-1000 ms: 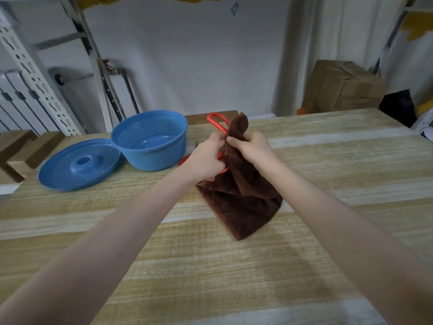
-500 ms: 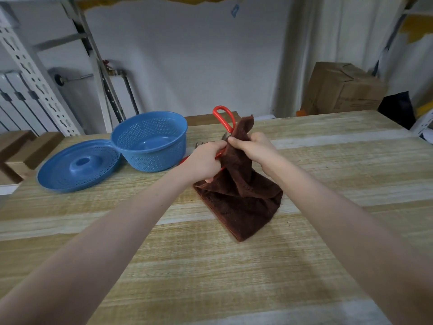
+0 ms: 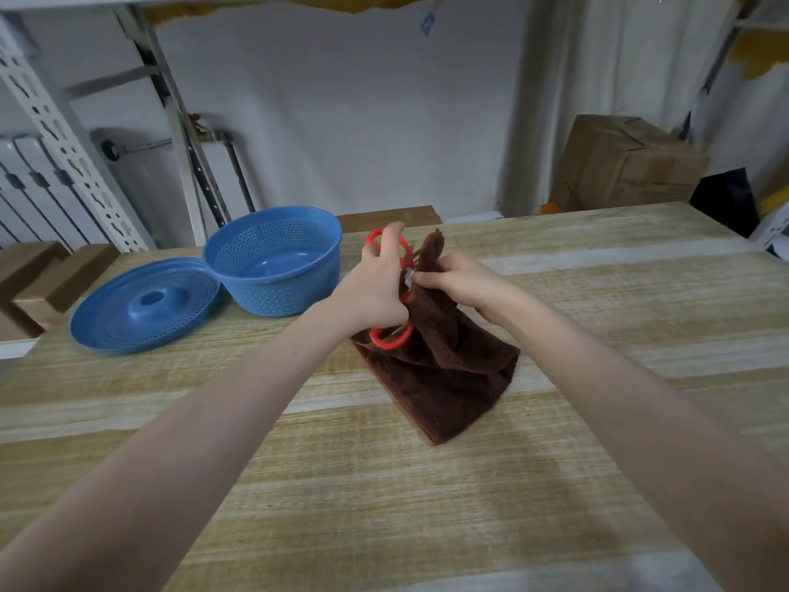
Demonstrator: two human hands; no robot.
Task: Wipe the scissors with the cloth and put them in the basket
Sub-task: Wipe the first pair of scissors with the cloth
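Scissors (image 3: 386, 344) sit handle-first in the curled left hand (image 3: 375, 292); right hand (image 3: 457, 284) pinches cloth (image 3: 448, 378) over blades.

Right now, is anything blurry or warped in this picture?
Head view: the scissors and left hand look slightly blurred; the shelf post at the left leans, likely wide-angle warp; light is soft, with faint arm shadows on the table.

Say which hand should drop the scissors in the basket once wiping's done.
Left. The left hand grips the scissors by the red handles, and the basket sits on its side of the table. The right hand only pinches the cloth and would have to reach across.
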